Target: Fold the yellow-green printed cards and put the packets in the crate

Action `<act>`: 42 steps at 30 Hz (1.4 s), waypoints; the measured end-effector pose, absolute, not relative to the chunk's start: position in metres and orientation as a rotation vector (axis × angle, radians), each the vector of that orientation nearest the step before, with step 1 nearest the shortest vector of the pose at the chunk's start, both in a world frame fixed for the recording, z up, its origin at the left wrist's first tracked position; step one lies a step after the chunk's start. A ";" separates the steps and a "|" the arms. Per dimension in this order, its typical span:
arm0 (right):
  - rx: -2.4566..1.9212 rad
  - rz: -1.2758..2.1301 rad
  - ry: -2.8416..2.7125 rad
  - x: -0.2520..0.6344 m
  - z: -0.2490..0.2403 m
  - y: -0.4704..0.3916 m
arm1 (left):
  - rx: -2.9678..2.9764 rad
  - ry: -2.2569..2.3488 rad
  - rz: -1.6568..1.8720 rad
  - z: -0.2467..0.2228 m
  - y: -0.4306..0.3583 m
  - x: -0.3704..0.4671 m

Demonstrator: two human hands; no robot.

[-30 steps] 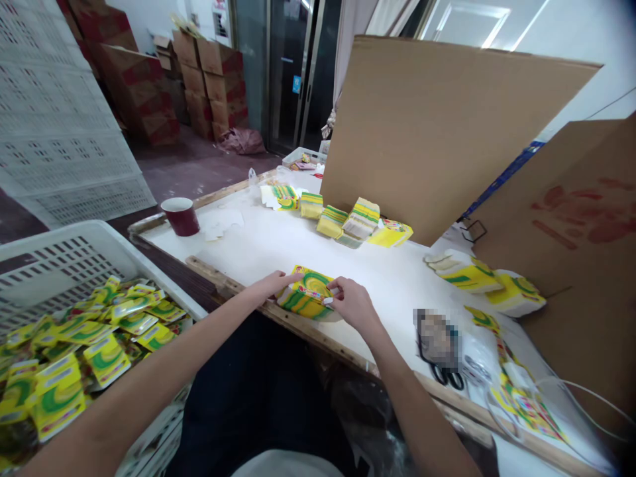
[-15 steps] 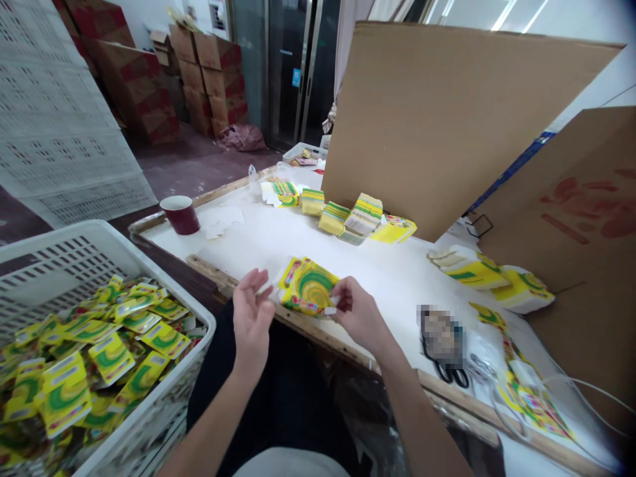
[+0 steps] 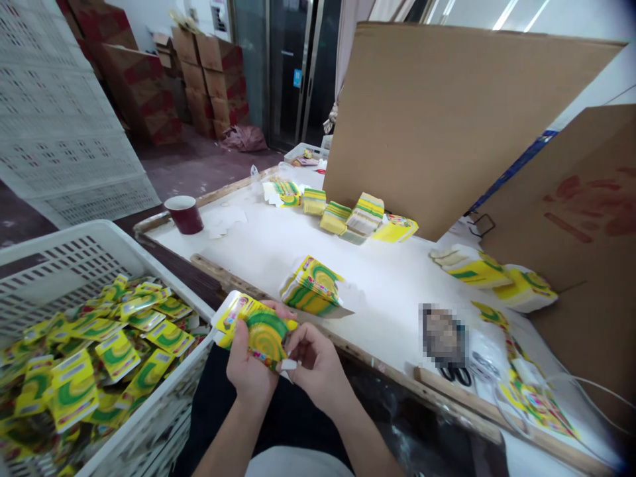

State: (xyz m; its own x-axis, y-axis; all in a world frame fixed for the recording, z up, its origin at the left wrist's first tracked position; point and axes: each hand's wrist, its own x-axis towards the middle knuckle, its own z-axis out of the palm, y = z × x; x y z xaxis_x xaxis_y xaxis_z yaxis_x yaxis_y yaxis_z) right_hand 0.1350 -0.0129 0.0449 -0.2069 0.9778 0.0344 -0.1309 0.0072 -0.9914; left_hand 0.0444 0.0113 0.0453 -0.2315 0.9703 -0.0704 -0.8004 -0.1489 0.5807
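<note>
A flat, thin carton (image 3: 263, 334), printed yellow and green with a swirl, is raised above my lap in front of the table edge. My left hand (image 3: 251, 368) grips it, thumb across the printed face and fingers behind. At its right-hand end, the bent fingers of my right hand (image 3: 313, 358) pinch the edge by a small white flap. Just beyond both hands, a stack of matching cartons (image 3: 312, 285) rests on the white tabletop (image 3: 382, 281).
To the left, a white plastic basket (image 3: 171, 265) holds many small yellow-green packs. A maroon cup (image 3: 185, 217) stands at the table's left edge. More carton bundles (image 3: 365, 213) lie before a tall cardboard sheet (image 3: 447, 119). Black-handled scissors (image 3: 456, 376) lie at right.
One carton has come off the stack and moved left, towards my body. My left hand, open before, has closed on it. My right hand has moved left with it.
</note>
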 end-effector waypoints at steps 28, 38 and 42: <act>-0.863 1.620 -1.129 0.128 0.037 -0.026 | 0.380 0.658 1.611 0.039 0.010 0.043; -1.089 1.227 -1.137 0.158 0.022 -0.003 | 0.717 0.961 1.548 0.013 0.012 0.044; -1.169 0.860 -1.456 0.183 0.034 -0.004 | 0.905 1.056 1.448 0.026 0.012 0.026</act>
State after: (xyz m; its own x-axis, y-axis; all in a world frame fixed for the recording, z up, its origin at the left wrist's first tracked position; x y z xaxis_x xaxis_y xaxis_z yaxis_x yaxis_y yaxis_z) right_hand 0.1825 -0.0044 0.0341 0.0080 0.9606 0.2777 0.2209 0.2692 -0.9374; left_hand 0.0257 0.0123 0.0263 -0.1342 0.9909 -0.0134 -0.3159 -0.0300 0.9483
